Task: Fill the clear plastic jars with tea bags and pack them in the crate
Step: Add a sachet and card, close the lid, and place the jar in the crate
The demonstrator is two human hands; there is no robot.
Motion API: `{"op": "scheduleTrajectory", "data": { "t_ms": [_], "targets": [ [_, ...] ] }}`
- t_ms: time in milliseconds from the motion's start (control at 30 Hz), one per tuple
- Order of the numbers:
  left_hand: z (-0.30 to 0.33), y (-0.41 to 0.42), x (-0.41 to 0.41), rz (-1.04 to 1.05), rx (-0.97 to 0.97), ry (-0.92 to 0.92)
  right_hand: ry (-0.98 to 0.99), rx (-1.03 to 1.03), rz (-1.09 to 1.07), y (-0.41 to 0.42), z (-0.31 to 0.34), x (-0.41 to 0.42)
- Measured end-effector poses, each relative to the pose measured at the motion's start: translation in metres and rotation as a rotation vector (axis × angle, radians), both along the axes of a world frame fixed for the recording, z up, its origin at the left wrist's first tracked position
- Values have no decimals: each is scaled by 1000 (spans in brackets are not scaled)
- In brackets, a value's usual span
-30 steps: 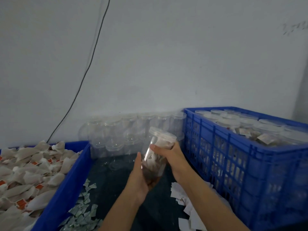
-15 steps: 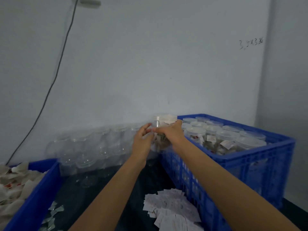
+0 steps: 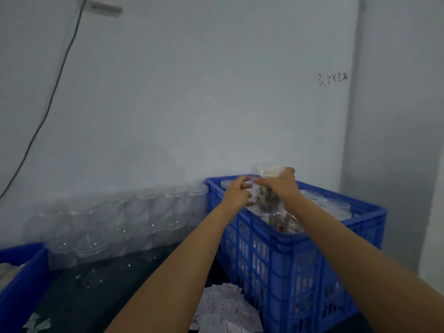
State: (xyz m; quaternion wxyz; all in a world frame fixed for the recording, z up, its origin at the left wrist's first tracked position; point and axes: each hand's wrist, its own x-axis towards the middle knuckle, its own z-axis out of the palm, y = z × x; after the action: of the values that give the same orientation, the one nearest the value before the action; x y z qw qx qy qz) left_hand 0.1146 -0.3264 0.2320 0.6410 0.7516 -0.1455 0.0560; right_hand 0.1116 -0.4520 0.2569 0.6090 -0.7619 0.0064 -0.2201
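A clear lidded jar (image 3: 265, 188) packed with tea bags is held upright above the blue crate (image 3: 300, 251), just inside its near left rim. My left hand (image 3: 236, 193) grips the jar's left side. My right hand (image 3: 280, 185) wraps round its right side, near the lid. Several filled, lidded jars (image 3: 331, 205) stand inside the crate behind my hands. More jars below my right wrist are partly hidden.
Stacked empty clear jars (image 3: 115, 224) line the wall to the crate's left. A blue bin (image 3: 21, 280) of tea bags shows at the lower left edge. White paper slips (image 3: 223, 311) lie on the dark table by the crate. A cable hangs on the wall.
Both hands have carried the filled jar up and to the right, from over the table to above the crate's rim. The view has swung right, so the tea bag bin has slid mostly out of sight.
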Motion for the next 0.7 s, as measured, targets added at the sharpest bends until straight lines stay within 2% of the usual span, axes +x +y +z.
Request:
{"op": "scheduleTrajectory", "data": {
  "t_ms": [67, 167, 267, 333, 400, 467, 533, 700],
  "targets": [
    [-8, -6, 6, -16, 130, 19, 110, -40, -10, -10, -11, 6],
    [-12, -8, 12, -3, 345, -54, 310, -94, -28, -17, -25, 14],
    [-10, -11, 17, 37, 761, -162, 459, -167, -18, -20, -30, 24],
    [-8, -16, 16, 38, 988, -187, 572, -290, 14, -22, -33, 29],
    [-7, -21, 16, 40, 1121, -183, 667, -515, 15, -22, -38, 32],
    [-7, -23, 17, 51, 1179, -178, 702, -794, -30, -24, -39, 36],
    [-8, -24, 19, 51, 1195, -173, 725, -950, -64, -24, -37, 39],
    [-9, -23, 24, -18, 1185, -117, 719, -823, -112, -22, -38, 43]
  ]
}}
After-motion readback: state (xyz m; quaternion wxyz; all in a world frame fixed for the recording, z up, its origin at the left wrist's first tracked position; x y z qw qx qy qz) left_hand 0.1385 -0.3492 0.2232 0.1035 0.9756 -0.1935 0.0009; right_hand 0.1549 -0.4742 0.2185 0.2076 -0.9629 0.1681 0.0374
